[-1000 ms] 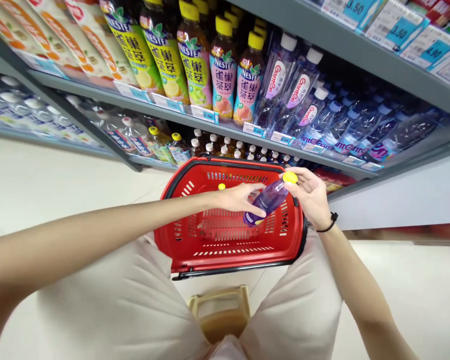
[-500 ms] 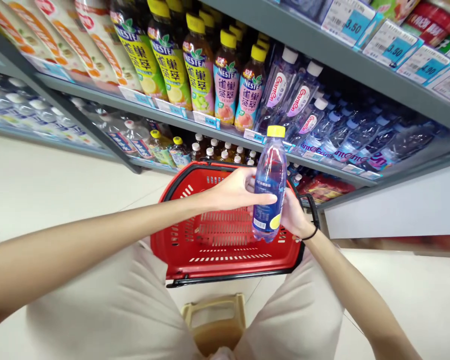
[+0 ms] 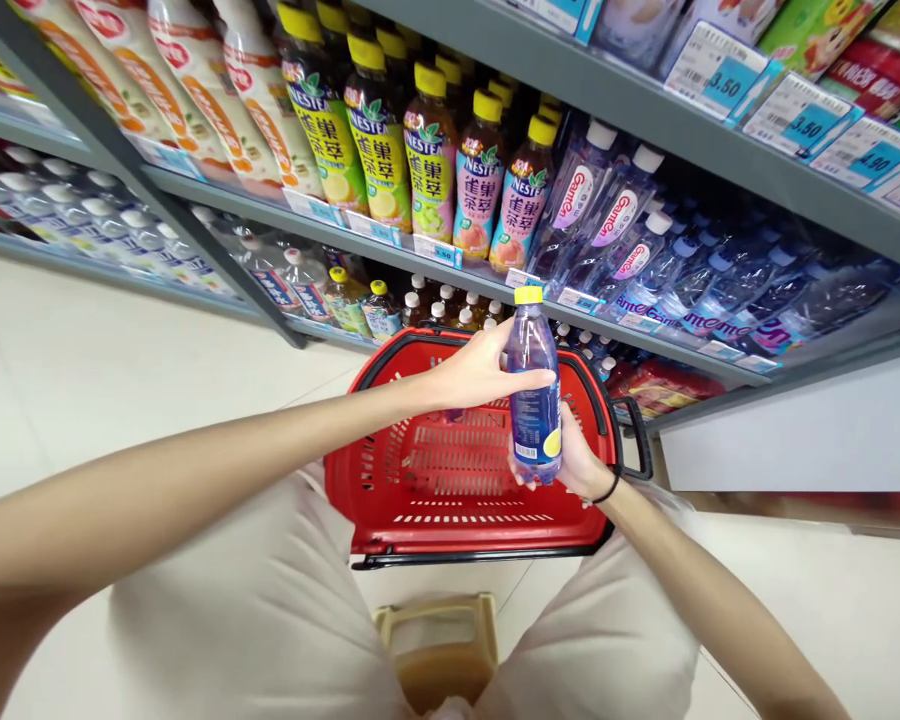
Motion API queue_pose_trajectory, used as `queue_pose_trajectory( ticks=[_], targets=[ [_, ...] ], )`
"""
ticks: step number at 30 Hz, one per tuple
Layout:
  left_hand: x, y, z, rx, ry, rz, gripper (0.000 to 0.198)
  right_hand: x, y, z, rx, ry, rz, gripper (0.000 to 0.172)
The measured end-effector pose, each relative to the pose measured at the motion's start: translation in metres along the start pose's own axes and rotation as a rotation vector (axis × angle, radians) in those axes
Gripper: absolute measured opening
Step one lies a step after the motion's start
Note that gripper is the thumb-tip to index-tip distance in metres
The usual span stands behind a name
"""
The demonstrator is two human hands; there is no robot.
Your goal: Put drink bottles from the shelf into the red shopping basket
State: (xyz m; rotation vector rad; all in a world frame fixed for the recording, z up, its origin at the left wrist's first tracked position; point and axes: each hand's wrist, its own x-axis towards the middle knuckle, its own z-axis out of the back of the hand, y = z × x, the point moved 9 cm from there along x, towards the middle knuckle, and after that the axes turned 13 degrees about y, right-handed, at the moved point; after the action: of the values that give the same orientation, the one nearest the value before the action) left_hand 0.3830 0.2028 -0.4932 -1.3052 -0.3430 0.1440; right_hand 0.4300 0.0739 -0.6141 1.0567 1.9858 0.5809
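Observation:
A clear drink bottle (image 3: 534, 400) with a yellow cap and a dark blue label is held almost upright over the red shopping basket (image 3: 487, 537). My left hand (image 3: 487, 368) is closed round its upper part, the thumb lying across the front of the label. From the right and below, my right hand (image 3: 574, 455), with a black band at the wrist, grips the lower part; most of its fingers are hidden behind the bottle. The basket's slotted floor shows beneath the hands, partly covered by my left forearm.
Ahead, a shelf holds yellow-capped tea bottles (image 3: 427, 150) and Ganten water bottles (image 3: 622, 205). Lower down stand more small bottles (image 3: 345, 300). Price tags line the grey shelf edge (image 3: 645, 95) at upper right. A yellowish stool (image 3: 442, 660) is between my legs. The basket's black handle (image 3: 637, 440) sticks out rightward.
The bottle has come slightly lower and turned a little, still in both hands. My right hand has shifted down toward its base. The view has swung slightly, so the shelves appear further right.

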Motion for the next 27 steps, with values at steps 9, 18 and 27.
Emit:
queue_pose_trajectory(
  ticks=[9, 18, 27],
  targets=[
    [-0.0032, 0.0070, -0.0017, 0.005, -0.024, 0.027, 0.048, -0.0013, -0.0018, 0.0019, -0.007, -0.057, -0.037, 0.101],
    [-0.0007, 0.0088, -0.0046, -0.061, -0.003, 0.042, 0.047, -0.0040, -0.0010, -0.0013, -0.021, -0.060, -0.054, 0.096],
    [-0.0016, 0.0091, -0.0057, -0.089, -0.001, 0.038, 0.043, -0.0027, -0.0005, -0.0038, 0.010, -0.066, -0.060, 0.092]
  ],
)
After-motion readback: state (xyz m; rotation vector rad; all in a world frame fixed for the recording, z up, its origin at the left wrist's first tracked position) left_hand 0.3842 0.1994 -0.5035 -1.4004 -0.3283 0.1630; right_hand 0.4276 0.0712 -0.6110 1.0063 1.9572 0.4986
